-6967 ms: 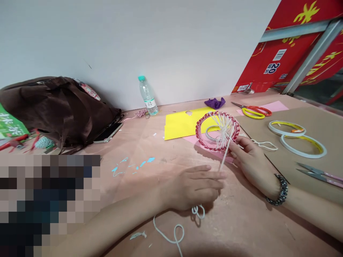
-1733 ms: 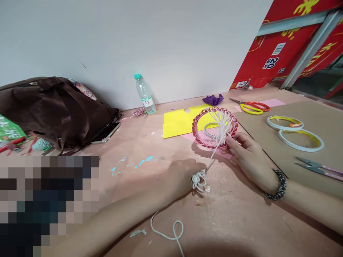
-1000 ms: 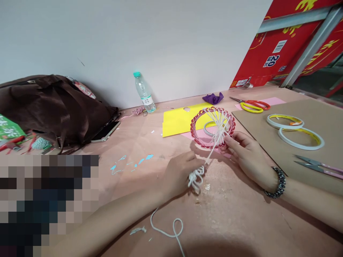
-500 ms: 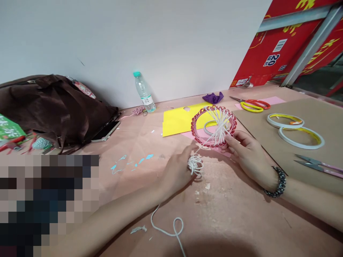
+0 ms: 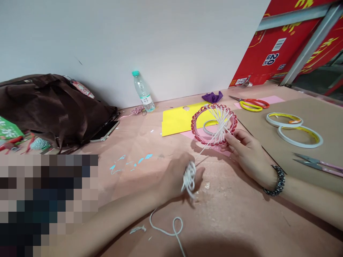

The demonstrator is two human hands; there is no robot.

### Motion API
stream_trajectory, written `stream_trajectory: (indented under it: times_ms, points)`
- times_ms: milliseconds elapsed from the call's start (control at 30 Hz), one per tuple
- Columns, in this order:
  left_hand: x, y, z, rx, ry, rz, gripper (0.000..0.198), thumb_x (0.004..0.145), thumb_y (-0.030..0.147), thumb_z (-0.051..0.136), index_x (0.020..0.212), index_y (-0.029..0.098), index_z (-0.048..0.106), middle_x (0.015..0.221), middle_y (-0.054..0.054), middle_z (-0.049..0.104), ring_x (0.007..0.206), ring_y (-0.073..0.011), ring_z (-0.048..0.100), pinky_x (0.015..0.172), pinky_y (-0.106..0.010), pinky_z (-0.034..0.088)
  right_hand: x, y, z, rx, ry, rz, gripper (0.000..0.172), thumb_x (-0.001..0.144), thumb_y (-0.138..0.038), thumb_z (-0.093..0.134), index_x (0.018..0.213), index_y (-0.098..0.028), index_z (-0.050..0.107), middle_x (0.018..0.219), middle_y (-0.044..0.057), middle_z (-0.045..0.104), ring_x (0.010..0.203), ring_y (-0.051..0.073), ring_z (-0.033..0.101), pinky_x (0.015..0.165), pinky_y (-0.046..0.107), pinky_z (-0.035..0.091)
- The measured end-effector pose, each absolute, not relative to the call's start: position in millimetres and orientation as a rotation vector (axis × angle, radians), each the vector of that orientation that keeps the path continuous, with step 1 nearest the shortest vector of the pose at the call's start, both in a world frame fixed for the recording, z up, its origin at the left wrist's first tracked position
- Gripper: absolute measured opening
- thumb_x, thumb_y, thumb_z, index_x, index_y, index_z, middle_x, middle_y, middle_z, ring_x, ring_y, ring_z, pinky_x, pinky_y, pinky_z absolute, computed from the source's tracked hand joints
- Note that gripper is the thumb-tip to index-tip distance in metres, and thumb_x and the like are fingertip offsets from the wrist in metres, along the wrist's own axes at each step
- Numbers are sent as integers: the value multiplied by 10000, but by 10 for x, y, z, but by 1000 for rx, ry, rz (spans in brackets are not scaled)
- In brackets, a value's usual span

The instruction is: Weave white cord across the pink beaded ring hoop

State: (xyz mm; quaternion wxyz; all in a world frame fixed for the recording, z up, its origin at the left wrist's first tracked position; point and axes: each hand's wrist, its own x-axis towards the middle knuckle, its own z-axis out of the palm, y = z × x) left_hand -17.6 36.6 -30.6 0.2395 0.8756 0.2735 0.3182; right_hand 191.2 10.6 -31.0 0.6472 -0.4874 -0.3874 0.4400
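Note:
A round hoop [image 5: 193, 123] wrapped in pink-red loops is held up above the table, white strands strung across its right part. My right hand [image 5: 242, 151], closed in a pinch, grips the hoop's lower right rim. A bundle of white cord [image 5: 189, 176] is in my left hand [image 5: 178, 171], whose fingers are curled round it. From this bundle a taut strand runs up to the hoop's lower edge. More white cord [image 5: 171, 233] lies loosely curled on the table below my left forearm.
Yellow paper [image 5: 174, 119] and a tape roll [image 5: 206, 127] lie behind the hoop. Scissors [image 5: 252, 103], two tape rolls [image 5: 300, 137] and thread snips [image 5: 313, 162] are on the right. A bottle [image 5: 143, 92], phone [image 5: 105, 131] and brown bag [image 5: 53, 107] stand or lie at left.
My left hand has turned and drawn slightly down and left with the cord bundle, and the strand to the hoop is longer. My right hand and the hoop have barely moved.

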Motion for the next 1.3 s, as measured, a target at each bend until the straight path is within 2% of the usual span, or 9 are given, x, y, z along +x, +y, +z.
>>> stream_trajectory:
  times_ms: [133, 267, 433, 533, 667, 833, 967, 1133, 1300]
  points:
    - [-169, 430, -261, 2360, 910, 821, 315, 853, 253, 525, 1150, 188, 444, 628, 51, 577, 505, -102, 535, 474, -200, 404, 1923, 125, -345, -1059, -893, 967, 182, 796, -381, 669, 870, -217, 644, 801, -15, 629, 661, 93, 604, 631, 208, 518]
    - [-166, 402, -224, 2742, 488, 837, 85, 829, 207, 562, 893, 207, 618, 836, -30, 679, 816, -159, 627, 739, -282, 486, 1908, 124, -338, -1048, -864, 978, 189, 793, -385, 669, 871, -214, 644, 809, -8, 635, 672, 102, 603, 631, 220, 517]
    - [-157, 333, -238, 2945, -187, 841, 62, 849, 201, 547, 808, 212, 592, 984, -4, 693, 1021, -157, 587, 1088, -407, 278, 1879, 105, -295, -1088, -833, 983, 199, 790, -405, 662, 859, -219, 646, 828, 4, 652, 709, 123, 609, 617, 223, 515]
    - [-171, 361, -284, 2805, -61, 765, 195, 844, 238, 517, 654, 196, 494, 644, 1, 615, 650, -122, 575, 837, -306, 474, 1899, 116, -308, -1075, -860, 970, 193, 785, -395, 671, 851, -216, 644, 769, -6, 638, 664, 111, 603, 616, 220, 518]
    - [-174, 401, -273, 2415, 846, 915, 172, 810, 273, 547, 726, 206, 412, 552, 52, 491, 456, -87, 432, 453, -214, 359, 1936, 140, -341, -1049, -872, 943, 174, 785, -382, 673, 813, -215, 637, 747, -15, 620, 650, 107, 606, 651, 237, 531]
    - [-144, 421, -204, 2301, 894, 699, 309, 835, 264, 541, 1118, 204, 432, 630, 56, 600, 525, -111, 560, 499, -218, 426, 1934, 143, -344, -1039, -864, 949, 176, 798, -383, 661, 828, -211, 636, 762, -12, 622, 656, 102, 606, 648, 230, 531]
    - [-150, 379, -224, 2598, 460, 695, 99, 818, 241, 568, 905, 237, 614, 874, -33, 693, 859, -184, 650, 770, -335, 504, 1897, 129, -307, -1052, -830, 958, 177, 798, -386, 660, 827, -213, 633, 789, -2, 629, 686, 115, 605, 649, 237, 532]
    - [-142, 325, -244, 2841, -268, 602, 101, 838, 251, 559, 742, 234, 588, 956, -1, 698, 1016, -152, 607, 1068, -371, 336, 1880, 113, -286, -1066, -824, 985, 187, 791, -403, 660, 850, -227, 631, 820, 3, 633, 711, 127, 606, 622, 231, 525]
    - [-157, 373, -319, 2564, 570, 841, 180, 809, 322, 583, 732, 201, 474, 546, 47, 518, 478, -94, 485, 528, -222, 457, 1924, 133, -345, -1039, -851, 967, 184, 792, -389, 666, 827, -212, 630, 762, -9, 616, 659, 110, 603, 650, 240, 533]
